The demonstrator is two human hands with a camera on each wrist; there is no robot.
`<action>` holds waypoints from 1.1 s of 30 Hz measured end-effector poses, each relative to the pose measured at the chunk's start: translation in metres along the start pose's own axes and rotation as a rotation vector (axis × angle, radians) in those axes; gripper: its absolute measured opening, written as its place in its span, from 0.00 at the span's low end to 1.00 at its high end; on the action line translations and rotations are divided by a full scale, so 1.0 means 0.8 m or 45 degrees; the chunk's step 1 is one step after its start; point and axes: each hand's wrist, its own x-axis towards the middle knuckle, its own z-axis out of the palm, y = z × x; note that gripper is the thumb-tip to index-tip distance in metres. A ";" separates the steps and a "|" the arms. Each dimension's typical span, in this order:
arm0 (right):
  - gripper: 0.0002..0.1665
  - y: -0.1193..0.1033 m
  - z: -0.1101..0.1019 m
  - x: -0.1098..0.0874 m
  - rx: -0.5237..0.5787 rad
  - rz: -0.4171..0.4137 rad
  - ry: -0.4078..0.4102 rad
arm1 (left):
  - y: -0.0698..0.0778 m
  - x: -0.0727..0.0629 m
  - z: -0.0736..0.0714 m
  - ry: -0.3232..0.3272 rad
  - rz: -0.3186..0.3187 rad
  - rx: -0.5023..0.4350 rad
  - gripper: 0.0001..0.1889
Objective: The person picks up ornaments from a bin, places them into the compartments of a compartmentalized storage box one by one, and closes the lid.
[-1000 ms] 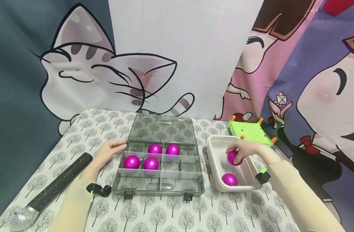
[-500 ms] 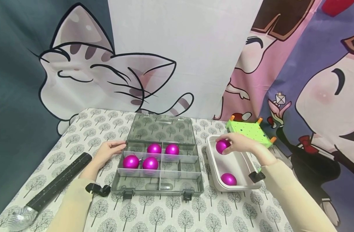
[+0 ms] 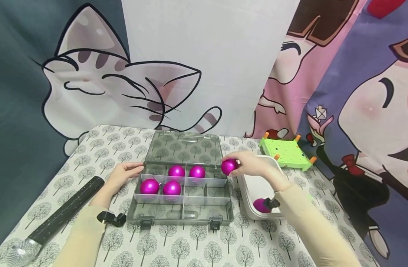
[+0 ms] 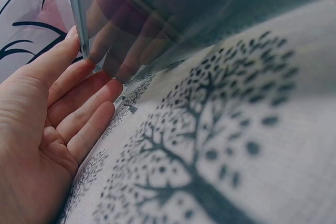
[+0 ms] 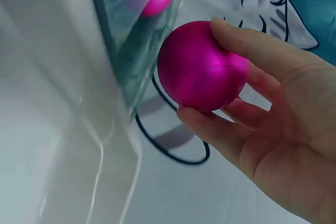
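My right hand [image 3: 244, 163] grips a shiny magenta ball [image 3: 229, 166] [image 5: 202, 66] just above the right edge of the grey compartment box [image 3: 182, 209], between the box and the white tray [image 3: 244, 189]. Several magenta balls [image 3: 150, 186] lie in the box's left and back compartments. One more ball [image 3: 259, 205] lies in the tray, partly hidden by my right sleeve. My left hand [image 3: 125, 172] [image 4: 63, 108] lies flat on the cloth, its straight fingers touching the box's left wall.
The box's clear lid [image 3: 185, 147] lies open at the back. A green pegboard with orange pegs [image 3: 285, 152] stands at the back right. A long black bar [image 3: 62, 215] with a silver ball end [image 3: 17, 254] lies at the front left.
My right hand lifted a ball out of the tray and carried it left to the box's right edge. The left hand has stayed put.
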 end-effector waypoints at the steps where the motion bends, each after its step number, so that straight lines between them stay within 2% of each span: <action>1: 0.30 -0.003 0.004 0.004 0.019 -0.009 -0.002 | 0.000 0.000 0.000 0.000 0.002 -0.001 0.27; 7: 0.32 -0.021 0.024 0.024 0.095 -0.068 0.014 | -0.001 -0.001 0.000 0.002 -0.003 0.011 0.27; 14: 0.33 -0.039 0.039 0.036 0.174 -0.124 0.015 | 0.000 0.000 0.000 0.009 -0.004 0.036 0.27; 21: 0.33 -0.050 0.046 0.042 0.102 -0.160 0.028 | 0.000 0.001 0.000 0.009 -0.006 0.037 0.27; 27: 0.33 -0.061 0.050 0.044 0.087 -0.173 -0.036 | 0.003 0.000 -0.001 -0.002 -0.020 0.028 0.28; 33: 0.34 -0.064 0.056 0.047 0.096 -0.257 -0.104 | 0.004 0.000 0.000 -0.001 -0.022 0.033 0.28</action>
